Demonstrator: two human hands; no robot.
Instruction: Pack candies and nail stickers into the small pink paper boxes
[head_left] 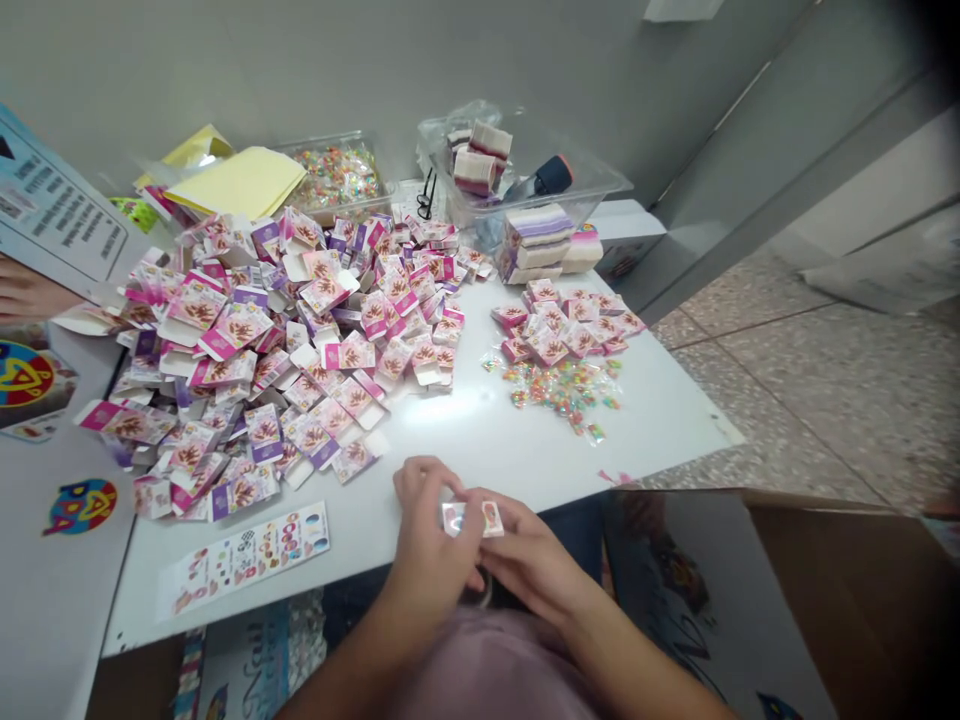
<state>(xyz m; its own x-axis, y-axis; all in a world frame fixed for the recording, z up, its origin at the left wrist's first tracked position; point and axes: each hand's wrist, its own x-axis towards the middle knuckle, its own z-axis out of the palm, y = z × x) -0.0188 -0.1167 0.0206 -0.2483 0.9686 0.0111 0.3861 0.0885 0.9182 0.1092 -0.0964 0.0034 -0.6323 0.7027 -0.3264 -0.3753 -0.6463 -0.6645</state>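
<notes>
Two hands, one small box [472, 518]: my left hand [429, 540] and right hand [534, 562] pinch it in a narrow grip over the tabletop [480, 440] edge. Squeezing harder may crush it; slipping, it likely drops into my lap.

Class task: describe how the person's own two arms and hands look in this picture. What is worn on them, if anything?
Both hands, the left hand and the right hand, are bare: no gloves, and no rings, watch or bracelet can be made out. Both forearms are uncovered as far as the frame shows, with no sleeves reaching them. Below them lies a dusty pink fabric garment.
</notes>
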